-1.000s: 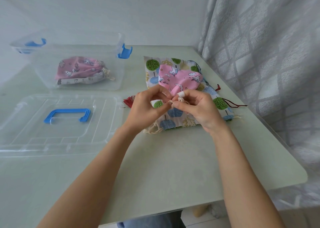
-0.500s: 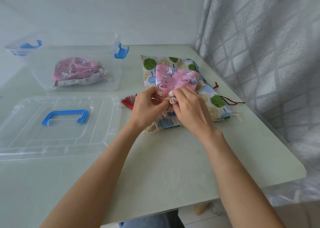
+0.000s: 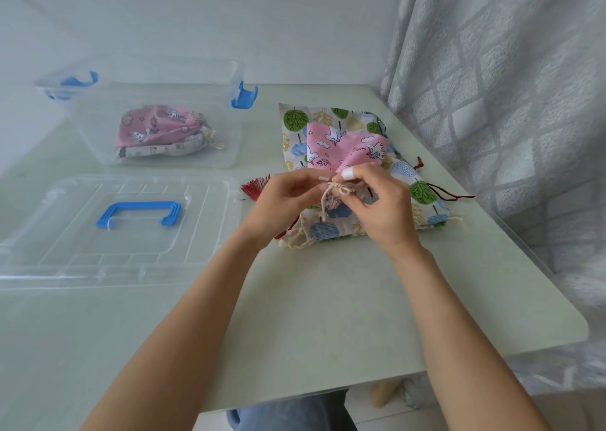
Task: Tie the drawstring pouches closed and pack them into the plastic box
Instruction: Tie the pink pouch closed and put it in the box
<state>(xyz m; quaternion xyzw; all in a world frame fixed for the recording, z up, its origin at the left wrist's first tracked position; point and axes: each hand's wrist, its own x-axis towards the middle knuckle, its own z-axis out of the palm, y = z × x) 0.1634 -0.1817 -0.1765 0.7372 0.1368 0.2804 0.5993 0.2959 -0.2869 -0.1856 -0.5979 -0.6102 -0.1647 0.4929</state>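
The pink pouch (image 3: 341, 150) sits on a pile of tree-print pouches (image 3: 423, 191) at the far right of the table (image 3: 328, 315). It looks soft, light and floppy, so the cream cord (image 3: 337, 191) at its neck is the best place to hold. The left hand (image 3: 285, 201) and right hand (image 3: 383, 207) both pinch that cord with curled fingers. The knot is partly hidden behind them. The plastic box (image 3: 157, 155) at the far left already holds a pouch.

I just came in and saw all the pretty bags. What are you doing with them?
A person is tying the cream drawstring of a pink unicorn pouch, left hand and right hand both pinching the cord. It rests on a stack of tree-print pouches. One pink pouch already lies in the clear plastic box; its lid lies nearby.
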